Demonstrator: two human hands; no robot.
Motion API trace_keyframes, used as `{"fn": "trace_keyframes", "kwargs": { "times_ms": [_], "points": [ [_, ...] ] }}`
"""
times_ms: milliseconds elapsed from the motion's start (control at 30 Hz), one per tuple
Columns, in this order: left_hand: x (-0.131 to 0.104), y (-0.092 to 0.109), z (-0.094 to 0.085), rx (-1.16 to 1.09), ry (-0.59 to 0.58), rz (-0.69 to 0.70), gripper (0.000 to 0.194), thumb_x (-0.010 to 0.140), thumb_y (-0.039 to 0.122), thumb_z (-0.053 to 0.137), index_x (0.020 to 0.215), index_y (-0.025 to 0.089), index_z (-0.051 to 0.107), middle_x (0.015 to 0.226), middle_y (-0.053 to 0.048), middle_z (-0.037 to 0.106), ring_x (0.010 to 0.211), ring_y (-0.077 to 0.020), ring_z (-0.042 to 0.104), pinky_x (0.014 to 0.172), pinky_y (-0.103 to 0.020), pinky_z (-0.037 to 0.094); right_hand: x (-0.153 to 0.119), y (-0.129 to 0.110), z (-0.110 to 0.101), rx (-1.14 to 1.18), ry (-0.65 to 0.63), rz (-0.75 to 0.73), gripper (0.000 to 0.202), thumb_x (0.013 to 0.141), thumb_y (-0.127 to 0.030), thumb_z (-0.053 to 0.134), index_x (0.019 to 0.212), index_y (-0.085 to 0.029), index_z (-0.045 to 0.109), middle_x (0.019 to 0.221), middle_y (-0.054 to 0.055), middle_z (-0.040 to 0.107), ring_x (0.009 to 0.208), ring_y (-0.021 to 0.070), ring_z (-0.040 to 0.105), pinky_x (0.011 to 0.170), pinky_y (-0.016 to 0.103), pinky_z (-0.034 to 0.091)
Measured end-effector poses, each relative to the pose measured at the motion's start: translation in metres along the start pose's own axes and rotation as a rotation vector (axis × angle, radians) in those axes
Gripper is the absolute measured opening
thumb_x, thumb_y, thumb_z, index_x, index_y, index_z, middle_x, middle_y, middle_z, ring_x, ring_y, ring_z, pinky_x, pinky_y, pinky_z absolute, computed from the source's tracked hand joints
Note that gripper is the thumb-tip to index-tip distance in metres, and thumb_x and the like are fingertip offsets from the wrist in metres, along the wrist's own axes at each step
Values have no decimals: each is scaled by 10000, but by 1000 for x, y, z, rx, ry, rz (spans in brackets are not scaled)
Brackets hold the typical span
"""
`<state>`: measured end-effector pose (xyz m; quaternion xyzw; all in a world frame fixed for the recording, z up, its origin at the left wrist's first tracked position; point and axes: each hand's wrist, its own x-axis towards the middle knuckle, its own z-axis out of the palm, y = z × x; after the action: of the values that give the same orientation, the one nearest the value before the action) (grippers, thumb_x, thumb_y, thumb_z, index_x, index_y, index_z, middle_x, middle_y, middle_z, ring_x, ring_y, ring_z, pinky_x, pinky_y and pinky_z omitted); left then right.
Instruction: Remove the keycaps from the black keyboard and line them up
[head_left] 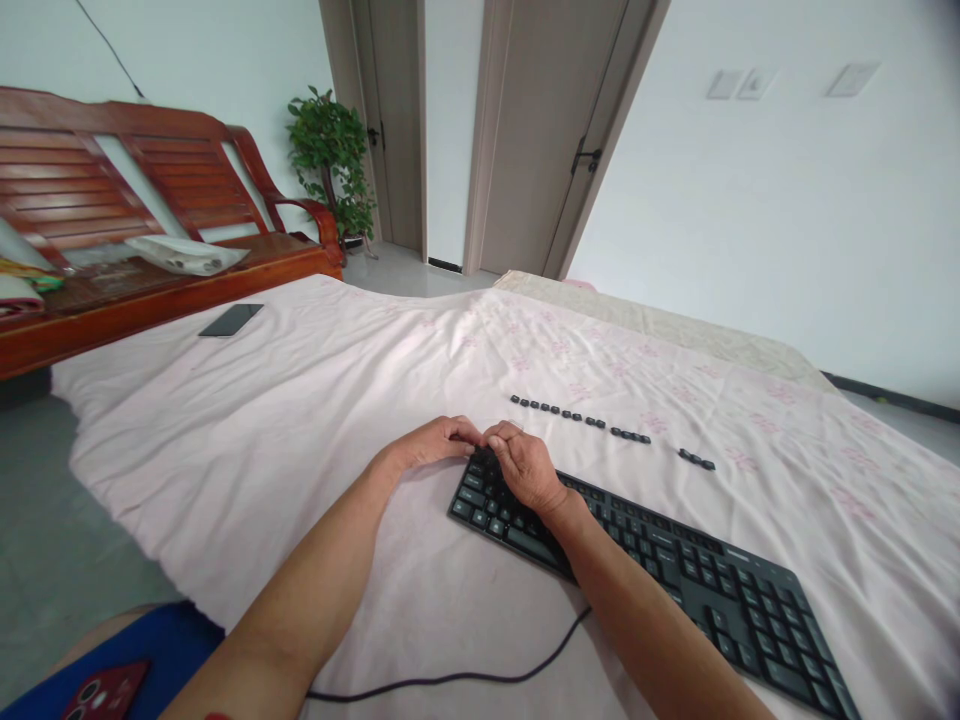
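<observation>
A black keyboard lies slanted on the pink cloth, its far left corner under both hands. My left hand comes in from the left with bent fingers pressed together at that corner. Over the keyboard's left keys, my right hand reaches to the same corner, thumb and fingers pinched. The fingertips of both hands meet there and hide whatever is between them. Beyond the keyboard, several small black keycaps lie in a broken row, with a separate short group of keycaps at its right end.
A pink flowered cloth covers the wide surface. A dark phone lies at its far left. The keyboard's black cable curves across the near side. Behind stand a wooden bench and a leafy plant.
</observation>
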<state>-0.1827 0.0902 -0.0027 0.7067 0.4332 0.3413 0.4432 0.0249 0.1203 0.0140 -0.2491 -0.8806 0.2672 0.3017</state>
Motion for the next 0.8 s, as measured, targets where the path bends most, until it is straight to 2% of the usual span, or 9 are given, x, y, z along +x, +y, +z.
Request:
{"fn": "trace_keyframes", "kwargs": {
  "times_ms": [267,533,800],
  "points": [
    [-1,-2,0,9,-33,28,251,849,334,616,1020,185,723,1000,-63,609,984,-189,577,937,-319,420,0,6,2,-8,14,-26,403,1015,-410,260,899,-216,594,874,51,636,838,179,613,796,295,464],
    [0,-2,1,16,-27,24,247,875,357,575,922,166,725,947,-53,610,933,-179,564,895,-300,422,8,-8,4,-269,-87,-65,406,1016,-401,263,920,-205,605,868,62,646,797,178,623,733,280,462],
    [1,-4,1,68,-33,18,201,862,305,585,955,184,715,948,-37,591,938,-165,561,903,-277,420,8,1,5,-96,1,-23,377,1017,-380,279,917,-213,602,865,32,646,788,159,611,751,273,465]
  ]
}}
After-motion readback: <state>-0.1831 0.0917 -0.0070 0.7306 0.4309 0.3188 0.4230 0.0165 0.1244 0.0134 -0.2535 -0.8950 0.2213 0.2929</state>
